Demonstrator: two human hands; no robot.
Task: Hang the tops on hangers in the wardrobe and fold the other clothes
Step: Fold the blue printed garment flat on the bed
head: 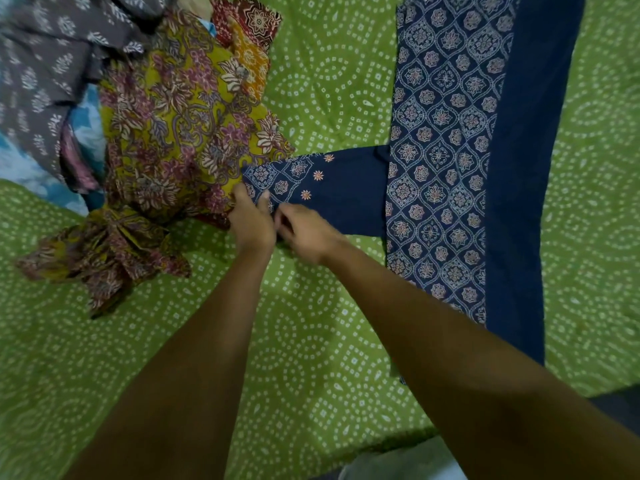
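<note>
So the whole thing is happening on a bed with a green dotted bedspread [311,341]. A navy printed top [485,150] is laid out flat on the right side, and its 1 visible sleeve [329,188] sticks out left toward a heap of unsorted clothes [156,116]. Both hands are at the cuff end: the left hand [251,220] looks like it's pinching the cuff edge, and the right hand [304,233] has its fingers curled in at the same spot, though what exactly it grips is partly hidden. My guess is the sleeve is being straightened. To do it well, pull it taut and flat, and keep it off the mustard floral piece [180,133] it's touching
</note>
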